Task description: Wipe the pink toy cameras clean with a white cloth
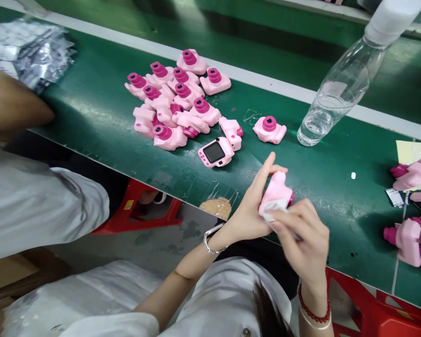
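Observation:
In my left hand [250, 210] is a pink toy camera [278, 187], held on its side just past the table's near edge, with the forefinger stretched out beyond it. My right hand [303, 234] pinches a white cloth or tissue [274, 207] and presses it against the camera's lower side. Part of the camera's magenta lens shows at its right; the rest of it is hidden. Close by on the green table sit a single pink toy camera [269, 129] with its lens up and another toy camera [215, 152] showing its dark screen.
A heap of pink toy cameras [182, 93] lies left of centre. At the right stands a clear bottle [333, 103] partly filled with liquid. More pink cameras [412, 238] are at the right edge. A co-worker's arm [17, 100] and silvery bags [38, 51] are far left.

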The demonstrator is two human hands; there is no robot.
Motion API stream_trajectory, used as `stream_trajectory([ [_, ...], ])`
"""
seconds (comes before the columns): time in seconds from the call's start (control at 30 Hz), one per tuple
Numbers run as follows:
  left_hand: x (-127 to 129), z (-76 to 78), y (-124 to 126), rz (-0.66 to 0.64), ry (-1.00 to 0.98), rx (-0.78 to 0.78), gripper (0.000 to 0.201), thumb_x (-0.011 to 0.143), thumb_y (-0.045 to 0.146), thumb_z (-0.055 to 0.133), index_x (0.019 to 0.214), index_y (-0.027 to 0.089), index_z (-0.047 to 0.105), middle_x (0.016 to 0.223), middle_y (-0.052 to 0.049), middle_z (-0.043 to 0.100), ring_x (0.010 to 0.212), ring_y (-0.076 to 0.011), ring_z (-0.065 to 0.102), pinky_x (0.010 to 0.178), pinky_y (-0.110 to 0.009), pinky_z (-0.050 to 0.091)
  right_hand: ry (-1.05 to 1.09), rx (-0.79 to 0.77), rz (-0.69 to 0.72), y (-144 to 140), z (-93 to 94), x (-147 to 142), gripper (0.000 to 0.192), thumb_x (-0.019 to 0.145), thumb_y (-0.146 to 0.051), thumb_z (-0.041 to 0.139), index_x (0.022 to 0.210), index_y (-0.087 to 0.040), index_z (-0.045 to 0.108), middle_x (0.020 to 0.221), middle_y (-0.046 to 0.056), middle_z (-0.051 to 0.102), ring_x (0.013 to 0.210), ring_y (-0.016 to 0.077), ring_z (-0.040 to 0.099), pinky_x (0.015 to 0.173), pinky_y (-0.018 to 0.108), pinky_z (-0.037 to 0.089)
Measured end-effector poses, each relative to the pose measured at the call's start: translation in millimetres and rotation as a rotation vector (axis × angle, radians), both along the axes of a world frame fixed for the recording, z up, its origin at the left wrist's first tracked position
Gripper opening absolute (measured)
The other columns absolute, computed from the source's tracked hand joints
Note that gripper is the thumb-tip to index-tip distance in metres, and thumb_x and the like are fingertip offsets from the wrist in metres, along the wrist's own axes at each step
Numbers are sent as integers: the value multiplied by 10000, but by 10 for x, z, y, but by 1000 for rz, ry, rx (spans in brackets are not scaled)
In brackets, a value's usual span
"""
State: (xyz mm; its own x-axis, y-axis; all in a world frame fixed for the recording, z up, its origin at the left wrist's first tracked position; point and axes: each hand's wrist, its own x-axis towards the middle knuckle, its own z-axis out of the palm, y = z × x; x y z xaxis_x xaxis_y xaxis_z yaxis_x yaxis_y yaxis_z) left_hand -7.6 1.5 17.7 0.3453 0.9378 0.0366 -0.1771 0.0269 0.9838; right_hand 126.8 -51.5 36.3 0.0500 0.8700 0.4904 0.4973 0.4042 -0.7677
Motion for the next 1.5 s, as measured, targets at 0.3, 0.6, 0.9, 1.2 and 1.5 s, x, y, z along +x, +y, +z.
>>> stream_trajectory([
  [0.3,287,290,151,53,-627,-1136,206,995,253,530,841,157,627,783,-2,623,713,-114,611,773,-265,534,307,-88,-409,64,-151,40,219,1001,-319,616,820,-218,686,685,-42,529,628,94,478,597,244,371],
  [0.6,289,318,141,191,-569,-1084,149,956,235,542,878,155,640,768,-13,668,665,-114,622,710,-234,512,-305,34,56,-7,-9,87,162,956,-118,648,1042,-222,739,739,-24,583,666,103,548,627,253,443],
  [0.9,142,287,85,-14,-621,-1062,200,813,302,589,955,175,648,975,-94,761,869,-219,718,728,-316,559,-70,62,-166,-43,13,195,171,925,-123,676,1016,-251,744,738,-41,585,607,87,506,514,235,372],
  [1.2,-15,108,146,-366,-720,-1029,354,697,420,654,969,199,598,1076,-131,727,970,-320,737,521,-260,560,336,33,-483,-279,-72,228,168,969,-258,633,827,-206,705,660,-29,471,599,135,506,515,290,391],
  [1.5,-16,82,127,-362,-644,-900,383,640,522,642,857,217,563,911,-96,708,828,-293,729,486,-258,509,456,160,-505,-281,-149,-101,120,953,-292,646,885,-223,717,750,-6,522,599,143,478,515,334,410],
])
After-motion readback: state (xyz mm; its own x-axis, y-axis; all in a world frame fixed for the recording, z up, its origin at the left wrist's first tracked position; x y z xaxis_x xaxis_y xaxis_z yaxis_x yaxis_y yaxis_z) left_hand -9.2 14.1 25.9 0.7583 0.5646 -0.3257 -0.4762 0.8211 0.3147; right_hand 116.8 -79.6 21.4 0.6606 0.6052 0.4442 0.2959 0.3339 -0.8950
